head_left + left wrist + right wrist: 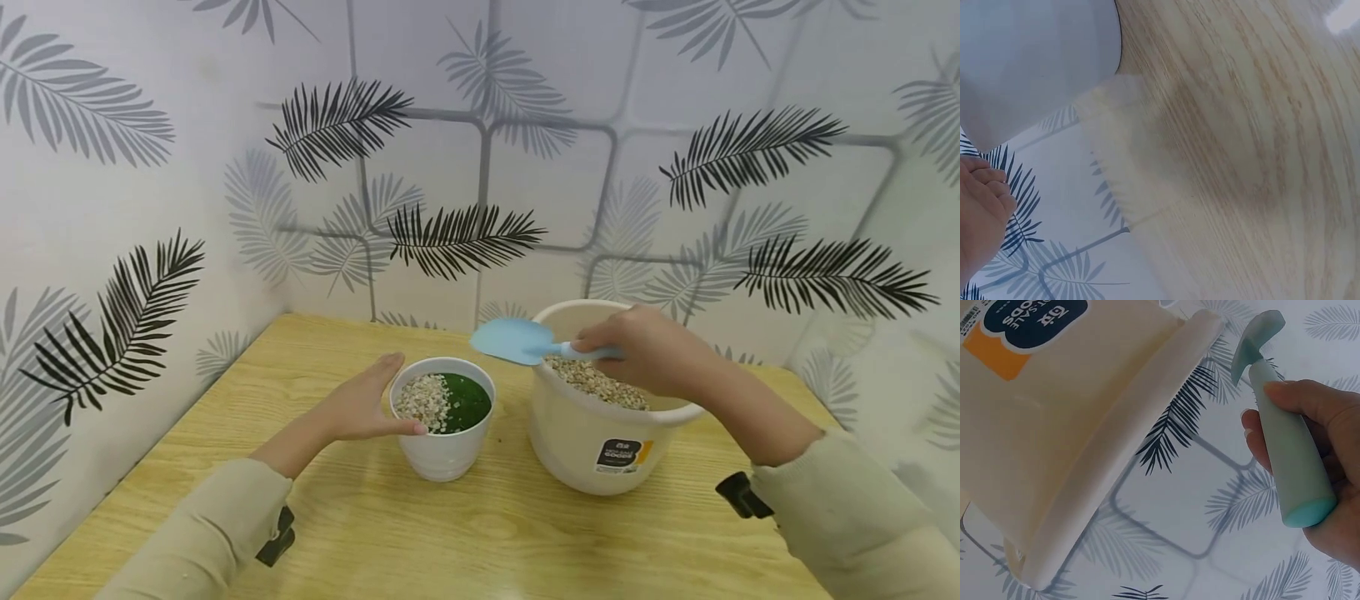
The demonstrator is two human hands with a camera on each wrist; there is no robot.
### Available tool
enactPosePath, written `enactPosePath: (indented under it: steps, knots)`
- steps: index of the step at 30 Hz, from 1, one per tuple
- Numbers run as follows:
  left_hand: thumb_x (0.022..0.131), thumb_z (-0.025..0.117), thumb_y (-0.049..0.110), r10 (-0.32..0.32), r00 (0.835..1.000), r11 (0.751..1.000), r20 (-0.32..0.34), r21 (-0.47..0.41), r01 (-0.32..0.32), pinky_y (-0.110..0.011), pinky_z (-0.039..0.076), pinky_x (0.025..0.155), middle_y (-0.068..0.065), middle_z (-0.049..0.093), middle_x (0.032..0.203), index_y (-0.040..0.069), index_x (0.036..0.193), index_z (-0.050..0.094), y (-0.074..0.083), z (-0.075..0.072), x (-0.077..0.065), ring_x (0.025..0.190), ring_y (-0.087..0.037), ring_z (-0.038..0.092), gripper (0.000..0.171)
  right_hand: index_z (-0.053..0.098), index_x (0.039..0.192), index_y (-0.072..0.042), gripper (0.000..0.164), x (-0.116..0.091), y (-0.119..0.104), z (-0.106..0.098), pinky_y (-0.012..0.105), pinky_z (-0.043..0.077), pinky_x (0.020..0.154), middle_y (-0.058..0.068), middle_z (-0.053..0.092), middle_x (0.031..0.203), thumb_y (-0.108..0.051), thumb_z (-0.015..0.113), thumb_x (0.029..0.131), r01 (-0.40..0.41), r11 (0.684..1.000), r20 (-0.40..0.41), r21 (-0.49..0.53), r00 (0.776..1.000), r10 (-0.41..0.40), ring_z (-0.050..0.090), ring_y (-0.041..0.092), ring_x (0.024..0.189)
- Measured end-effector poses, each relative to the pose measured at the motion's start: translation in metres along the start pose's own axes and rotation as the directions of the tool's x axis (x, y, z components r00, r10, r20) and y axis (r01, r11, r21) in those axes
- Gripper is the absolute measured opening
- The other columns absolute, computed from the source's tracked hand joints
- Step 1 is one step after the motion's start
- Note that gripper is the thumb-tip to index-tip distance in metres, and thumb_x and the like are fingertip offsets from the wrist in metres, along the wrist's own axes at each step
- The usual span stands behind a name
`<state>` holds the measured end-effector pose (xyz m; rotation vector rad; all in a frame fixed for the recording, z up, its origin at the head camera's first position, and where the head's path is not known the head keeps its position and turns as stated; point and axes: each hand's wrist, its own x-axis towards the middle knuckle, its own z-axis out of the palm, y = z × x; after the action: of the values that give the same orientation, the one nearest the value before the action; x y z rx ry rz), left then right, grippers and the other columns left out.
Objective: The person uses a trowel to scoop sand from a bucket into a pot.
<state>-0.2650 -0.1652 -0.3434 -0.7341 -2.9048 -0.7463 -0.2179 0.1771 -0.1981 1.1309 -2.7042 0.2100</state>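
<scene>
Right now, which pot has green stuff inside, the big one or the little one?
The little white pot beside the left hand: green stuff shows next to pale grains. The big cream bucket shows only tan grains.

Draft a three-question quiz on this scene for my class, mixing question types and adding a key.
1. Fill in the colour: in the white pot, pale chips lie beside ____ material.
2. Which hand grips the blue scoop? A) left B) right C) both
3. True or false: the printed label is on the white pot.

Key: 1 green; 2 B, the right hand; 3 false, it is on the cream bucket.
</scene>
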Motion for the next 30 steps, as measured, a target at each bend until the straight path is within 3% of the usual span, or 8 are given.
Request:
enactPosePath:
  steps: [9, 18, 30]
  knots:
    - [0.069, 0.071, 0.061, -0.013, 1.000, 1.000, -0.008, -0.001, 0.013, -0.054, 0.024, 0.112, -0.026, 0.020, 0.151, -0.009, 0.144, 0.020, 0.003, -0.006, 0.004, 0.140, -0.041, 0.019, 0.114, 0.071, 0.105, -0.003, 0.028, -0.011, 0.013, 0.001, 0.022, 0.041, 0.054, 0.010, 0.072, 0.093, 0.000, 0.070, 0.077, -0.019, 1.000, -0.031, -0.003, 0.999, 0.019, 0.048, 0.006, 0.060]
    - [0.070, 0.070, 0.060, -0.008, 1.000, 1.000, -0.003, 0.003, 0.008, -0.054, 0.023, 0.112, -0.025, 0.019, 0.151, -0.008, 0.145, 0.019, 0.007, -0.008, 0.007, 0.140, -0.041, 0.019, 0.113, 0.072, 0.103, -0.004, 0.027, -0.022, 0.022, -0.001, 0.021, 0.036, 0.051, 0.007, 0.073, 0.086, -0.001, 0.071, 0.076, -0.049, 0.998, -0.072, -0.026, 0.996, 0.047, 0.042, 0.004, 0.056]
    - [0.069, 0.067, 0.066, 0.015, 1.000, 1.000, -0.009, -0.002, -0.015, -0.052, 0.023, 0.113, -0.025, 0.020, 0.151, -0.008, 0.144, 0.020, 0.008, -0.005, 0.011, 0.140, -0.039, 0.020, 0.116, 0.072, 0.103, -0.002, 0.028, -0.038, 0.036, -0.003, 0.019, 0.037, 0.048, 0.012, 0.073, 0.093, 0.001, 0.072, 0.075, -0.073, 0.997, -0.075, -0.036, 0.995, 0.070, 0.042, 0.003, 0.054]
